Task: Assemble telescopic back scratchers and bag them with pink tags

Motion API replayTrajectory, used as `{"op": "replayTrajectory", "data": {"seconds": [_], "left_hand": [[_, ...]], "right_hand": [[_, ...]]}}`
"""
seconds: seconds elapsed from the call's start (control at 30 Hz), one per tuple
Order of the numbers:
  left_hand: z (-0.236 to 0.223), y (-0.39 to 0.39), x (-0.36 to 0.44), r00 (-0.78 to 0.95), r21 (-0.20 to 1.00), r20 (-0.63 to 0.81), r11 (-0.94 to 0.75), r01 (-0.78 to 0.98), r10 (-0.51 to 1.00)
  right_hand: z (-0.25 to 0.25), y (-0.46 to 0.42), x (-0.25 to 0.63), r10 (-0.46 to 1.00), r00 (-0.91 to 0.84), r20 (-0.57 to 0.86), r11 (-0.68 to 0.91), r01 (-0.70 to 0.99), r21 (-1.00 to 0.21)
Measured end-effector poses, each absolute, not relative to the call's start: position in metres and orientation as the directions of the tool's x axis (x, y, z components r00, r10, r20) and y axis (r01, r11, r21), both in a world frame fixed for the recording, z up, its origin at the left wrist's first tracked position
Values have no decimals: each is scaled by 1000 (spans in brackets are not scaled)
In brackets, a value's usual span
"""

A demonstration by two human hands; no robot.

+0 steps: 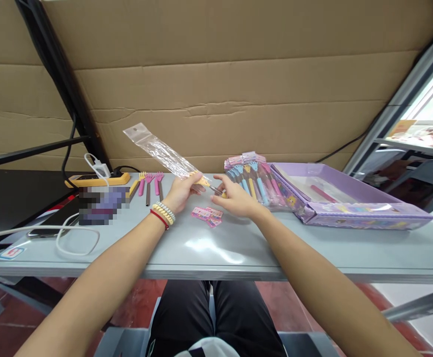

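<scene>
My left hand [183, 191], with beaded bracelets and a red band on its wrist, pinches a long clear plastic sleeve [160, 151] at its near end. A yellow hand-shaped back scratcher [200, 179] lies at that end, its metal rod pointing right; how far it is inside the sleeve I cannot tell. My right hand [234, 197] has its fingers closed round the handle end of the scratcher, which they partly hide. On the table just below lie several small pink printed cards [208, 215].
Loose back scratchers [148, 187] lie at left, near a yellow power strip [97, 179] and a white cable [77, 253]. Packed scratchers [255, 181] are piled at right beside a purple box [365, 215]. A cardboard wall [223, 84] rises behind the table.
</scene>
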State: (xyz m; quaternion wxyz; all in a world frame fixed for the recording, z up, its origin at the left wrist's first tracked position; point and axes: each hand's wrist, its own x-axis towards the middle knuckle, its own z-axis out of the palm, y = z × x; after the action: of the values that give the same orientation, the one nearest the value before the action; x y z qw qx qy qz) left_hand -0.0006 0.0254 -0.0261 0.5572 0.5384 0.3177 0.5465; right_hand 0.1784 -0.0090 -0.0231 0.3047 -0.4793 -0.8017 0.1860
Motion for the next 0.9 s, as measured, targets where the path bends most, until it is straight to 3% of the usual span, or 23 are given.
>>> {"op": "replayTrajectory", "data": {"seconds": [0.17,0.3,0.43,0.63,0.77,0.9], "left_hand": [[-17,35,-17,-15,906,217,-207,-369,976],[-17,42,-28,-64,882,226,-232,-410,972],[-19,38,-24,17,914,221,-201,-353,975],[-26,29,-10,270,974,191,-147,-174,944],[-31,32,-10,338,984,152,-110,-141,929],[-31,37,-17,319,977,153,-94,-191,935]], "right_hand": [[-18,-4,188,951,-254,176,309,755,-578],[-20,0,192,963,-236,133,269,769,-580],[-23,-3,187,937,-301,174,345,733,-586],[-24,-7,178,917,-311,249,397,675,-621],[-25,-6,181,920,-331,211,369,548,-751],[-24,-4,185,880,-439,182,307,233,-923]]}}
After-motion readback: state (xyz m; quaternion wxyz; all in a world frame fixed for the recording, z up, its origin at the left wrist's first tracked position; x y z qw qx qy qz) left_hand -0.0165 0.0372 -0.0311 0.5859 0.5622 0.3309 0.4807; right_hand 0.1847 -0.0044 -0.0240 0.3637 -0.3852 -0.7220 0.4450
